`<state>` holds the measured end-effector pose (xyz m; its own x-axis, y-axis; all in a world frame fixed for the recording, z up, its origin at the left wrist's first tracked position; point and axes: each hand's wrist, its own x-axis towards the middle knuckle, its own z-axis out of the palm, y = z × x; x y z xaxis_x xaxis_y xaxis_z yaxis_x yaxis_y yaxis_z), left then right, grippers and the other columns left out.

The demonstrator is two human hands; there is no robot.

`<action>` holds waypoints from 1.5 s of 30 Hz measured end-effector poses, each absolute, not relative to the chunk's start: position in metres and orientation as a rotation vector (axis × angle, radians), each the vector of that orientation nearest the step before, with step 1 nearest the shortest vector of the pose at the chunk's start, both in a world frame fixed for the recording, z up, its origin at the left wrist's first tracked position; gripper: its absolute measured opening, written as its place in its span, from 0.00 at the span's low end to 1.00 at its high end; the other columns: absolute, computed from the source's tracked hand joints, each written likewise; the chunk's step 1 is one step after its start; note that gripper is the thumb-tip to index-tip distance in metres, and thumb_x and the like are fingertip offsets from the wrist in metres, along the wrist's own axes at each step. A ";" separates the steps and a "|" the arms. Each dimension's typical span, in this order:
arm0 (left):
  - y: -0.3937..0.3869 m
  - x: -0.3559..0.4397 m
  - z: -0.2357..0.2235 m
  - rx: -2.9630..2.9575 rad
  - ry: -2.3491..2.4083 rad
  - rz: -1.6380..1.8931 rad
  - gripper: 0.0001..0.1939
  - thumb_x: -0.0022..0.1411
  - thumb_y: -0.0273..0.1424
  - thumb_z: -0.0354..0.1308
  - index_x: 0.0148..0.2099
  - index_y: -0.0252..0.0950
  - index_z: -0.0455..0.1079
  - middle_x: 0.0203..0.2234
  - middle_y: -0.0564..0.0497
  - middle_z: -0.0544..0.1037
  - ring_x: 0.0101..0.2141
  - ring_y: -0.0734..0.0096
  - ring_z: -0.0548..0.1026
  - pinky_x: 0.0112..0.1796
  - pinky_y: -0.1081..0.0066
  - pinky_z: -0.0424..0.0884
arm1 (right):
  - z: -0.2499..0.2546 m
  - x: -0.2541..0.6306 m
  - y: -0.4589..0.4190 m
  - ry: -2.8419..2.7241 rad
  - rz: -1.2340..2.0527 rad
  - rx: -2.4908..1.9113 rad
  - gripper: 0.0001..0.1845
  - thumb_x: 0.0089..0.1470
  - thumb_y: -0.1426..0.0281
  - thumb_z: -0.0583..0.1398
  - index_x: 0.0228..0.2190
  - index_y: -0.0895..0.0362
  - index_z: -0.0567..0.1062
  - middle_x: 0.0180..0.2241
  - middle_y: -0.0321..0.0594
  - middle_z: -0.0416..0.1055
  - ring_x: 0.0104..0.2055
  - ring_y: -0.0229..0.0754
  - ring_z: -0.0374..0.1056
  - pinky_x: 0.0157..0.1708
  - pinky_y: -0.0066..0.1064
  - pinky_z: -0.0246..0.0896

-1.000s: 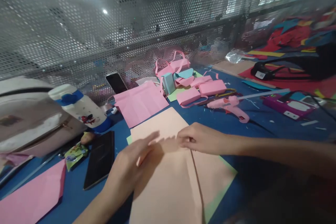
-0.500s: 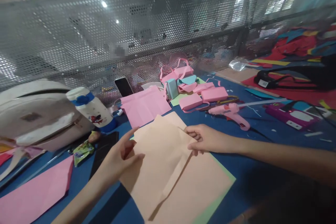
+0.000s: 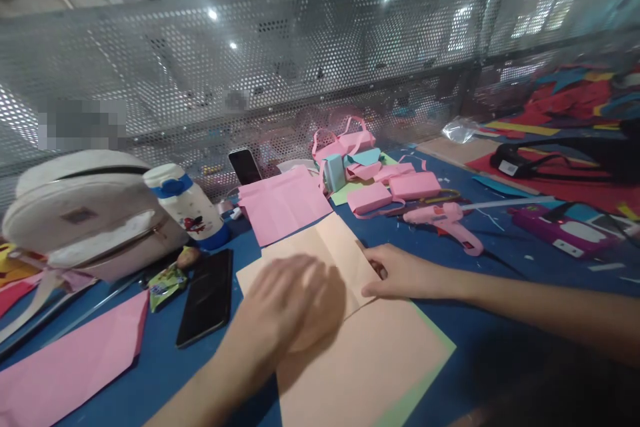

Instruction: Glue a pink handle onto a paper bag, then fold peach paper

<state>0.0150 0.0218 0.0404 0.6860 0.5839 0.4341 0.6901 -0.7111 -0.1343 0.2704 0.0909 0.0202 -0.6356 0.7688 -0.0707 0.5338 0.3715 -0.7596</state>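
A folded peach paper sheet [image 3: 345, 247] with crease lines lies before me. It rests on a larger peach sheet [image 3: 365, 353], and a green sheet [image 3: 415, 393] shows along the right edge below. My left hand [image 3: 285, 303] is over the folded sheet, palm down with fingers extended and blurred by motion; its shadow falls on the paper. At the right edge, my right hand [image 3: 400, 271] grips the folded sheet, thumb on top and the other fingers partly hidden.
A black phone [image 3: 207, 297], bottle [image 3: 193, 207], pale backpack [image 3: 95, 213] and pink folded paper [image 3: 85, 367] are on the left. Pink paper pieces [image 3: 370, 197], a pink glue gun [image 3: 447, 219] and a purple device [image 3: 560, 230] lie on the right. A perforated metal screen [image 3: 280, 73] stands behind.
My left hand has moved right, from the sheet's left side onto its middle. The raised flap on the sheet now lies flatter. My right hand stays at the right edge.
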 end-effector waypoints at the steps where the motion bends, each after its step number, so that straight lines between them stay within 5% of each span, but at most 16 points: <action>1: 0.014 0.023 0.034 -2.663 -0.907 -0.528 0.18 0.69 0.24 0.48 0.59 0.36 0.64 0.52 0.41 0.71 0.53 0.54 0.68 0.52 0.50 0.67 | 0.020 0.270 0.091 -2.352 1.118 -1.157 0.09 0.47 0.67 0.63 0.26 0.60 0.70 0.22 0.31 0.64 0.25 0.35 0.58 0.22 0.25 0.47; 7: -0.004 0.043 0.011 -2.757 -0.901 -0.666 0.12 0.63 0.20 0.55 0.48 0.32 0.70 0.40 0.46 0.79 0.40 0.64 0.77 0.40 0.63 0.75 | 0.025 0.269 0.095 -2.466 1.015 -1.134 0.18 0.54 0.65 0.59 0.19 0.57 0.57 0.19 0.28 0.53 0.23 0.32 0.50 0.22 0.26 0.41; 11: -0.002 0.030 0.020 -2.675 -0.853 -0.657 0.11 0.65 0.20 0.51 0.45 0.33 0.70 0.35 0.48 0.81 0.34 0.65 0.79 0.31 0.68 0.76 | 0.034 0.272 0.094 -2.527 0.925 -1.202 0.19 0.55 0.66 0.59 0.19 0.57 0.58 0.19 0.29 0.57 0.23 0.34 0.53 0.23 0.28 0.40; 14: -0.003 0.020 0.018 -2.637 -0.886 -0.626 0.11 0.65 0.20 0.50 0.46 0.33 0.70 0.35 0.48 0.81 0.33 0.66 0.79 0.30 0.70 0.76 | 0.039 0.272 0.087 -2.524 0.557 -1.271 0.11 0.54 0.66 0.64 0.29 0.57 0.66 0.28 0.34 0.67 0.29 0.38 0.60 0.27 0.29 0.45; 18: -0.003 0.018 0.006 -2.570 -1.051 -0.696 0.09 0.60 0.19 0.54 0.42 0.34 0.70 0.26 0.51 0.76 0.26 0.69 0.75 0.25 0.71 0.72 | 0.039 0.270 0.077 -2.704 0.238 -0.843 0.23 0.49 0.59 0.69 0.41 0.57 0.68 0.41 0.41 0.69 0.41 0.46 0.64 0.37 0.33 0.53; 23: 0.001 0.018 0.005 -2.597 -1.072 -0.728 0.07 0.63 0.21 0.53 0.41 0.35 0.70 0.23 0.52 0.72 0.22 0.71 0.71 0.21 0.74 0.67 | 0.030 0.263 0.077 -2.944 0.020 -0.508 0.09 0.58 0.64 0.63 0.34 0.57 0.71 0.35 0.37 0.72 0.39 0.43 0.64 0.39 0.34 0.50; 30: 0.002 0.003 0.011 -2.828 -1.401 -0.694 0.12 0.71 0.27 0.42 0.40 0.38 0.66 0.25 0.53 0.72 0.24 0.72 0.74 0.23 0.75 0.68 | 0.025 0.258 0.085 -2.981 0.045 -0.520 0.07 0.63 0.72 0.56 0.32 0.57 0.72 0.31 0.36 0.73 0.33 0.40 0.65 0.33 0.33 0.52; 36: -0.001 -0.002 0.009 -2.737 -1.266 -0.414 0.22 0.70 0.23 0.37 0.60 0.42 0.60 0.27 0.53 0.72 0.21 0.71 0.73 0.19 0.75 0.67 | 0.017 0.247 0.084 -2.964 0.023 -0.640 0.04 0.62 0.73 0.55 0.36 0.59 0.71 0.34 0.39 0.71 0.35 0.42 0.66 0.32 0.33 0.56; 41: -0.001 -0.002 0.002 -2.606 -1.055 -0.391 0.18 0.69 0.22 0.43 0.54 0.41 0.68 0.34 0.49 0.75 0.23 0.73 0.74 0.21 0.75 0.70 | 0.012 0.242 0.075 -2.843 -0.277 -0.261 0.09 0.64 0.75 0.54 0.43 0.56 0.72 0.39 0.40 0.72 0.38 0.42 0.64 0.32 0.34 0.56; 45: -0.007 -0.014 0.004 -2.633 -1.056 -0.359 0.17 0.70 0.23 0.42 0.53 0.36 0.69 0.39 0.45 0.77 0.30 0.68 0.76 0.26 0.72 0.75 | 0.008 0.249 0.072 -2.777 -0.349 -0.119 0.12 0.63 0.78 0.53 0.45 0.63 0.73 0.36 0.43 0.73 0.36 0.42 0.64 0.33 0.35 0.57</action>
<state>-0.0140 -0.0072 0.0044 0.7020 0.6316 0.3292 0.7014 -0.6934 -0.1654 0.2492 0.0715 0.0080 -0.9391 0.0399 0.3413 0.1232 0.9663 0.2260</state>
